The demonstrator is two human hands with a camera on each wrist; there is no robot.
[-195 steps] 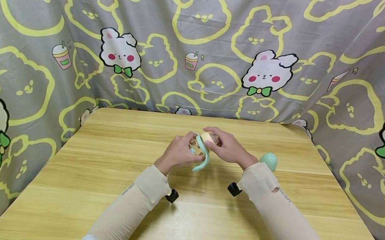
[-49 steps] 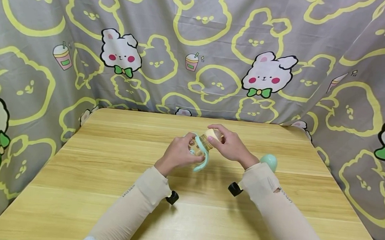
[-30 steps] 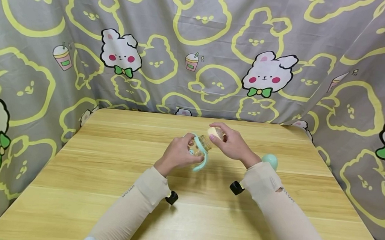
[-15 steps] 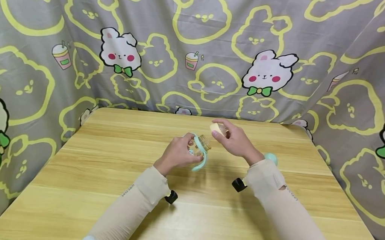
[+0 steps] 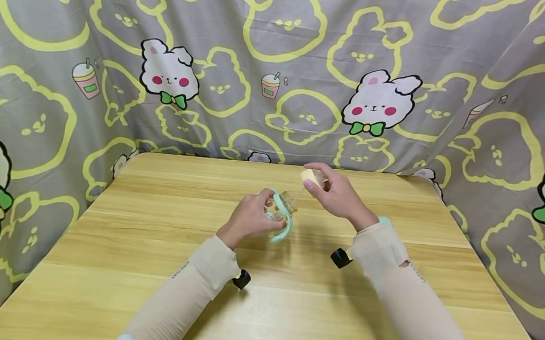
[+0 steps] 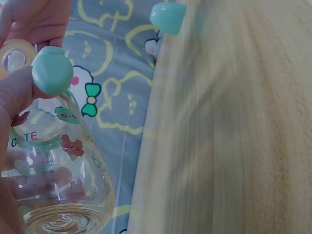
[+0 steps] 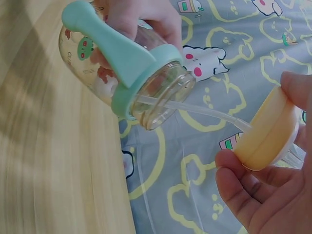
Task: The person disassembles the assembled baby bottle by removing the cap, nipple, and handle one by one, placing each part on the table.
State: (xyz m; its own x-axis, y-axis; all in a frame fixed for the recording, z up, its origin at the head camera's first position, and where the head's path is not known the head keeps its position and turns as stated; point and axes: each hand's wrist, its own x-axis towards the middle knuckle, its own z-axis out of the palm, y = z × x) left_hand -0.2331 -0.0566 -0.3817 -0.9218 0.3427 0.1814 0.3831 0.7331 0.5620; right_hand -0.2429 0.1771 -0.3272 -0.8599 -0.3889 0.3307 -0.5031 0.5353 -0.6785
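My left hand (image 5: 252, 216) grips a clear amber baby bottle (image 7: 78, 73) with a mint handle ring (image 7: 124, 63), held tilted above the table. The bottle's threaded neck (image 7: 165, 95) is uncovered and faces right. My right hand (image 5: 340, 195) pinches the cream screw collar (image 7: 268, 131) by its edge, apart from the neck and up to its right. A clear nipple shows on the collar's far side, partly behind my fingers. From the collar a translucent straw (image 7: 204, 111) runs down, its lower end still inside the bottle's mouth.
A mint dome cap (image 6: 168, 18) lies on the wooden table (image 5: 266, 308) to the right; in the head view my right wrist hides most of it. Black wrist cameras hang below both wrists. A patterned curtain (image 5: 311, 50) stands behind and beside the table.
The collar, earlier against the neck, has come away from the bottle. My right hand has carried it up and right, drawing out part of the straw. My left hand has barely moved.
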